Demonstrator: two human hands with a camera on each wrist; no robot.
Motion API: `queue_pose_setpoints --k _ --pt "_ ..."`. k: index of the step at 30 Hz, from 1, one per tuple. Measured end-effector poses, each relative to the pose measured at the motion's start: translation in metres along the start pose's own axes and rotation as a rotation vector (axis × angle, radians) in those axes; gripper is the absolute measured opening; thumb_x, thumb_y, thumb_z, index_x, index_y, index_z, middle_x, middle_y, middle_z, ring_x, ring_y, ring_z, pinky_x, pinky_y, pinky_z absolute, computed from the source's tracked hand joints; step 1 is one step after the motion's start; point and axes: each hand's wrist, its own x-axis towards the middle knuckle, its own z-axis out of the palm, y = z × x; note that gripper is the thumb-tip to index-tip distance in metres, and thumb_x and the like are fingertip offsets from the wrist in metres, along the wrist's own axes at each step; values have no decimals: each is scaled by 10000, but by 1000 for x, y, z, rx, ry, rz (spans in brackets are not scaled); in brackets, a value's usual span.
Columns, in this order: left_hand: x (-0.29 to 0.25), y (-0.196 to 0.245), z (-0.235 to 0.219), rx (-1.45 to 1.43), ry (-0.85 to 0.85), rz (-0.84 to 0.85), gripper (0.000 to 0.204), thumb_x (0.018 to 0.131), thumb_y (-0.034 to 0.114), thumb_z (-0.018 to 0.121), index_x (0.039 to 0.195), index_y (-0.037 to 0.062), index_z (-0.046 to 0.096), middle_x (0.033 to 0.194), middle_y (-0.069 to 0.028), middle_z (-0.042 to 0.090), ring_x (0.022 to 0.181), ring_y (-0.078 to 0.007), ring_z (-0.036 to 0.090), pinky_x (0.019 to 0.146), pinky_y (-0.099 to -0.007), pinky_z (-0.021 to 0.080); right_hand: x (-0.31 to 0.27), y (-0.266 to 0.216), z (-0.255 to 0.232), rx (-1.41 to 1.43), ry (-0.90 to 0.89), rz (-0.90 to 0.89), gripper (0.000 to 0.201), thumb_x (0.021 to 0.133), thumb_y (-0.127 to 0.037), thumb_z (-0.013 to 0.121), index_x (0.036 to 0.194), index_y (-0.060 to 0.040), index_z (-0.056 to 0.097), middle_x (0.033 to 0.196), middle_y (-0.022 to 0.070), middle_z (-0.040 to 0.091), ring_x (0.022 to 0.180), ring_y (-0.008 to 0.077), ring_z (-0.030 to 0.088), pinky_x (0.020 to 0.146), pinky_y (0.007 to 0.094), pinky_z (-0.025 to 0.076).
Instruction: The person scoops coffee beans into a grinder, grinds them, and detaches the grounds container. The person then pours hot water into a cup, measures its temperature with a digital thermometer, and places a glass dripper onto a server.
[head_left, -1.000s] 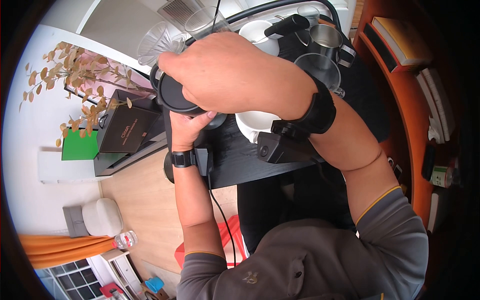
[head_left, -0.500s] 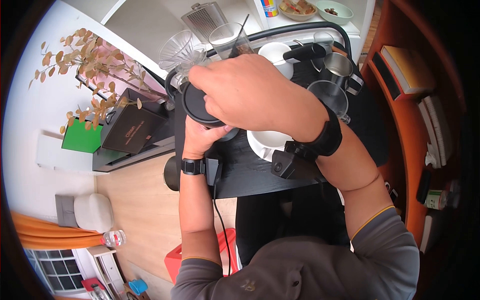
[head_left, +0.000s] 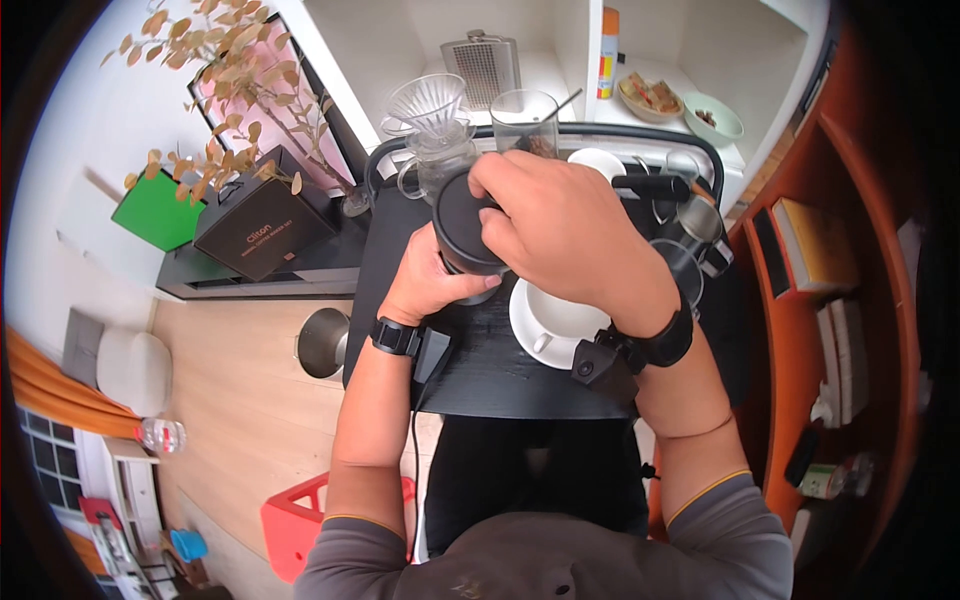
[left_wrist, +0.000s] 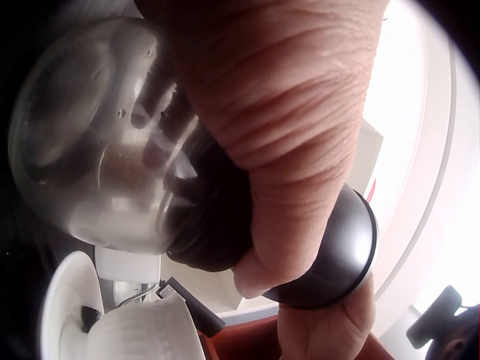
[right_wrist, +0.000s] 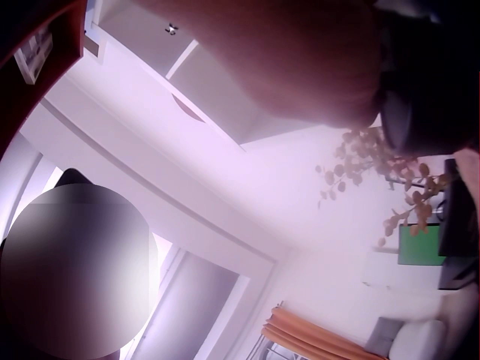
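Note:
A vessel with a round black top (head_left: 462,225) is held above the black table. In the left wrist view its clear glass lower part (left_wrist: 105,165) has drops on the wall, and a black collar (left_wrist: 225,217) joins it to the top. My left hand (head_left: 425,280) grips the vessel around this dark middle, thumb toward me. Over the black top lies my right hand (head_left: 570,225), fingers curled at its upper face; what they pinch is hidden. A white cup (head_left: 568,312) on a saucer (head_left: 522,325) stands to the right of the vessel.
Behind the vessel stand a ribbed glass dripper (head_left: 428,105) on a glass server and a tall glass (head_left: 525,120) with a stick. A metal cup (head_left: 700,218) and a glass mug (head_left: 680,268) are at the right, near an orange shelf (head_left: 765,330). A rail edges the table.
The head view has shifted, showing more of the white shelves behind. Both hands and the vessel appear farther right in it, with the grips much the same.

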Motion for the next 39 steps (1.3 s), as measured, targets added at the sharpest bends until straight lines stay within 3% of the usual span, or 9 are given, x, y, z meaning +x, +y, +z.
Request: queue_pose_setpoints --k 10,19,22,26,28,30,32,35,39 --pt "0 2 -1 9 13 -13 701 637 195 917 1246 17 619 1105 -91 716 1002 -194 675 926 -331 517 2 -11 0 -94 -45 -13 149 847 -116 638 948 -53 549 766 135 647 700 376 657 589 485 495" --pt "0 11 -1 72 25 60 768 672 237 908 1340 44 580 1153 -102 705 1053 -245 675 960 -348 508 4 -29 4 -223 -57 181 172 911 -168 652 1007 -51 570 777 149 693 681 378 678 602 472 521" --pt "-2 14 -5 11 -12 62 730 678 192 909 1307 18 583 1179 -68 675 1078 -167 618 974 -327 489 5 -27 3 -226 -74 180 168 900 -165 657 999 -57 575 771 144 687 686 379 676 598 468 518" --pt "-3 12 -17 56 -73 113 779 674 191 910 1347 15 557 1243 -76 647 1128 -170 594 1000 -329 473 6 -24 -2 -125 -93 94 158 863 -131 653 988 -69 579 780 138 673 701 385 660 610 464 512" --pt "-4 16 -21 47 -159 65 842 666 305 882 1373 -3 543 1304 -164 622 1213 -292 591 1082 -382 429 7 -25 -4 -24 -106 14 155 852 -120 651 974 -68 571 806 131 672 711 377 658 617 466 510" --pt "-4 14 -21 -10 -180 50 830 667 260 897 1377 9 547 1282 -130 635 1203 -254 592 1083 -368 428 7 -23 -3 -18 -118 -2 165 840 -107 652 974 -70 564 821 125 668 724 370 661 619 460 510" --pt "-3 9 -17 -221 -213 10 761 659 84 907 1341 36 574 1223 -45 651 1133 -151 596 1013 -325 478 6 -23 -4 4 -162 -33 179 837 -103 661 984 -72 563 815 125 663 725 368 662 619 453 512" --pt "-5 14 -18 -224 -260 -76 688 654 40 899 1278 36 608 1161 -22 678 1086 -133 615 982 -313 500 3 -22 -3 6 -157 -71 185 841 -104 668 990 -76 562 815 124 666 728 367 664 621 447 516" --pt "-5 17 -13 -224 -194 -41 634 662 43 897 1237 38 629 1102 -6 696 1029 -119 634 937 -305 521 6 -23 -1 -19 -132 -62 174 854 -112 669 987 -74 564 816 126 672 729 365 666 618 448 518"
